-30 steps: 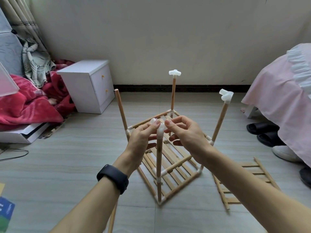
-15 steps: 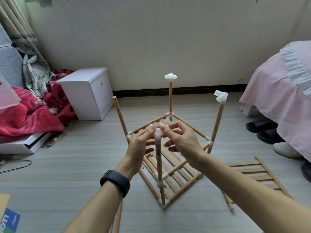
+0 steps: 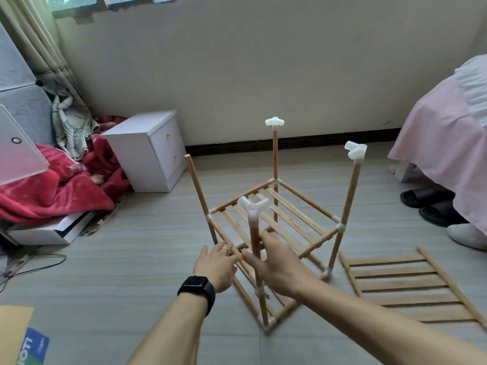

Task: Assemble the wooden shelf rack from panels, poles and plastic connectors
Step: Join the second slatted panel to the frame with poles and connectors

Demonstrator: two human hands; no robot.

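Rack [image 3: 295, 219]: part-built, stands on the floor [image 3: 131, 259] mid-view, just ahead of both hands; two slatted shelves, four upright poles.
Box [image 3: 34, 346]: blue, at the lower left edge, on brown card.
Watch [image 3: 197, 288]: black, on the left wrist.
Left hand [image 3: 214, 264]: fingers straight and relaxed, grasping nothing; ring on one finger; just left of the near pole [image 3: 257, 259].
Right hand [image 3: 276, 262]: fingers unclenched; the near pole passes between thumb and forefinger; whether they touch it cannot be told.
Near connector [image 3: 253, 205]: white, three-armed, seated on top of the near pole.
Spare panel [image 3: 403, 285]: slatted, flat on the floor right of the rack, apart from it.
Left pole [image 3: 197, 191]: top bare.
Right pole [image 3: 350, 191]: white connector on top.
Far pole [image 3: 275, 154]: white connector on top.
Slippers [image 3: 427, 198]: black, beside the pink bed cover [image 3: 442, 143].
Blanket [image 3: 52, 191]: red, heaped at left.
Cabinet [image 3: 150, 151]: white, two drawers, near the wall.
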